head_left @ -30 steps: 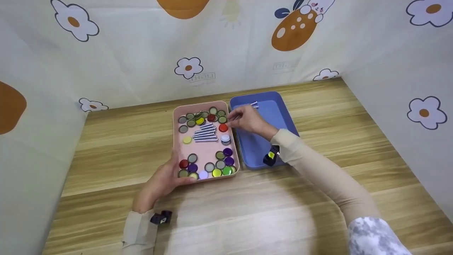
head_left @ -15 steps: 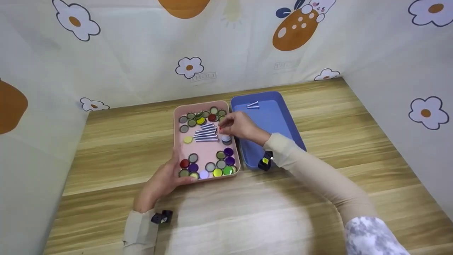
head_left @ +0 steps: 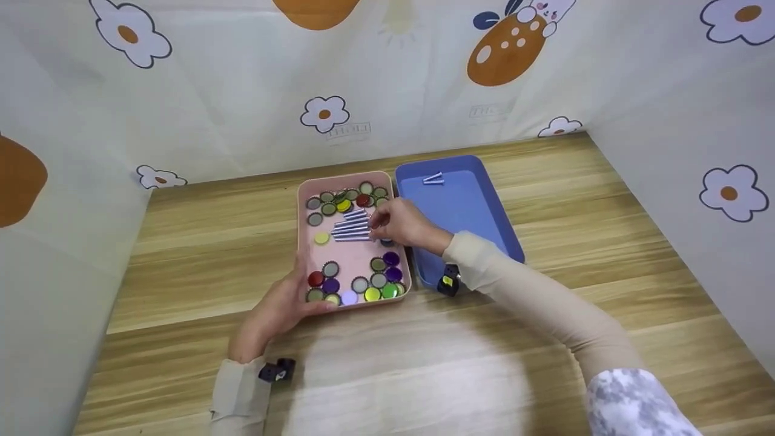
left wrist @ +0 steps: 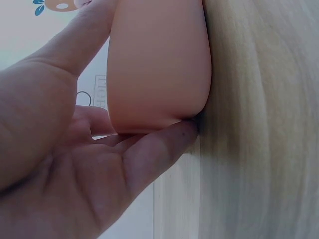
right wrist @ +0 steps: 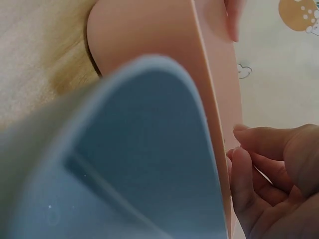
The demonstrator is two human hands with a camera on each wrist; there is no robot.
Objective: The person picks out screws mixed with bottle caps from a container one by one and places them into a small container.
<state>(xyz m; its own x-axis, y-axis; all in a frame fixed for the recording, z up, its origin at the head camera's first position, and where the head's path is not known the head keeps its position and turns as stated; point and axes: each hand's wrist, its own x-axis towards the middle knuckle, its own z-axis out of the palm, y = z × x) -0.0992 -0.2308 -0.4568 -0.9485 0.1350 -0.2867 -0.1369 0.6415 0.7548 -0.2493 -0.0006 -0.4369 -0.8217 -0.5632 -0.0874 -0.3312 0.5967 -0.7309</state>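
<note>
We see the left hand point(head_left: 280, 306) grip the pink tray point(head_left: 348, 255) while the right hand point(head_left: 402, 225) bends over screws point(head_left: 350, 230) inside it, whether pinching one we cannot tell, where close packing could let fingertips drag neighbours askew.

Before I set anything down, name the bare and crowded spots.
Free: the blue tray between its two screws and the right sleeve; the pink tray between the screw row and near caps; the table between both sleeves. Crowded: the pink tray's far end and near corners.
</note>
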